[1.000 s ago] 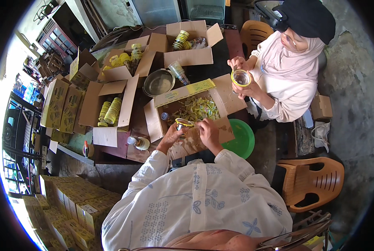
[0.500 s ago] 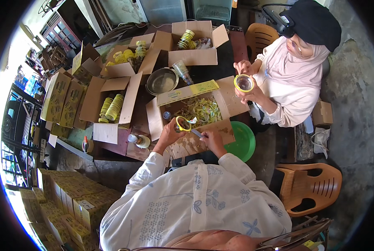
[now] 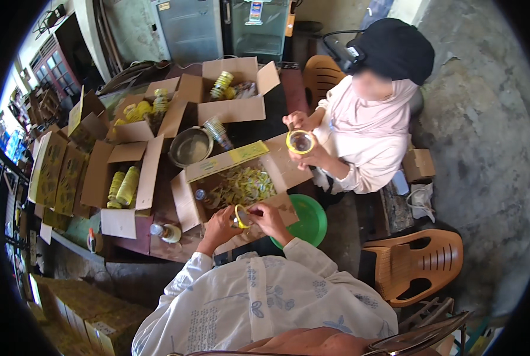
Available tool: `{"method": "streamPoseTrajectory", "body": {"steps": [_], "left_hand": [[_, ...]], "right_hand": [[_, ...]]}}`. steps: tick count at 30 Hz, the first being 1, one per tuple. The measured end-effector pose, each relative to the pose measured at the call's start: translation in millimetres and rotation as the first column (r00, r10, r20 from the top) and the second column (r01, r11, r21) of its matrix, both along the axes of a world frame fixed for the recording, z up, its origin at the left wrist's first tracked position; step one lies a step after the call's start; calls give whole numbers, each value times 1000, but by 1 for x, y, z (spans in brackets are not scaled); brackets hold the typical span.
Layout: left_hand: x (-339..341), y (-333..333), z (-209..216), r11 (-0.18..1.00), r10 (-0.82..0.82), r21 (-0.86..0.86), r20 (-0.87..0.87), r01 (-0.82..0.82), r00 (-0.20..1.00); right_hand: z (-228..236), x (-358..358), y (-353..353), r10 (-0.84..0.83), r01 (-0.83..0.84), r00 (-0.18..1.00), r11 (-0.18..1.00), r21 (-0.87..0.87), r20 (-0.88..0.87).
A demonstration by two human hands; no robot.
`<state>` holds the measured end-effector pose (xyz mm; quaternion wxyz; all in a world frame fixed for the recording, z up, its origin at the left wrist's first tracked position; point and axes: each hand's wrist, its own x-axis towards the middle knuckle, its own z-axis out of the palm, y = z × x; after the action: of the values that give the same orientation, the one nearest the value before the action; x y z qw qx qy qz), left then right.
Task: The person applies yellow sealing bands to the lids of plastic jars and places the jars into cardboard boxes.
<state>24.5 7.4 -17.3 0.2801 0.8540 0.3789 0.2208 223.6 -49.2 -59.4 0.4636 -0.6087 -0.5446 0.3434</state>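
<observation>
My left hand (image 3: pixel 219 229) is wrapped round a small clear cup with a yellow rim (image 3: pixel 240 216), tilted so the rim turns toward my right hand. My right hand (image 3: pixel 267 222) has its fingers pinched together against that rim; what they hold, if anything, is hidden. Both hands are over the near flap of an open cardboard box (image 3: pixel 189 204). Yellow-green strips and scraps (image 3: pixel 244 185) fill much of this box, and a small clear container (image 3: pixel 201 194) stands in its left corner.
A white bottle (image 3: pixel 167 232) stands left of my hands, a green basin (image 3: pixel 312 219) to the right. Behind are a metal bowl (image 3: pixel 179 155), stacked clear cups (image 3: pixel 217 132) and an open box (image 3: pixel 93 193) of yellow-rimmed stacks. At right, a co-worker (image 3: pixel 369 136) holds another yellow-rimmed cup (image 3: pixel 300 141).
My right hand has come up to the cup's rim; the flat grey tool it held no longer shows. The cup is turned more on its side. The whole view has shifted.
</observation>
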Motion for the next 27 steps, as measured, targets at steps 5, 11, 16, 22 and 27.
{"method": "streamPoseTrajectory", "body": {"steps": [5,11,16,22,27], "left_hand": [[-5,-6,-5,991,-58,-117,69,66,996],[-14,2,5,959,-146,-222,141,175,979],[-27,9,17,877,-80,-455,178,154,981],[-42,16,13,675,70,-721,272,155,960],[-67,19,22,680,56,-671,449,295,892]], "right_hand": [[-9,11,-8,91,-95,995,993,-77,-50],[-18,15,-5,226,-228,974,971,-68,-30],[17,-1,2,216,-214,975,976,-49,41],[6,-12,25,134,-176,968,965,196,211],[6,23,63,-44,34,994,994,104,102]]}}
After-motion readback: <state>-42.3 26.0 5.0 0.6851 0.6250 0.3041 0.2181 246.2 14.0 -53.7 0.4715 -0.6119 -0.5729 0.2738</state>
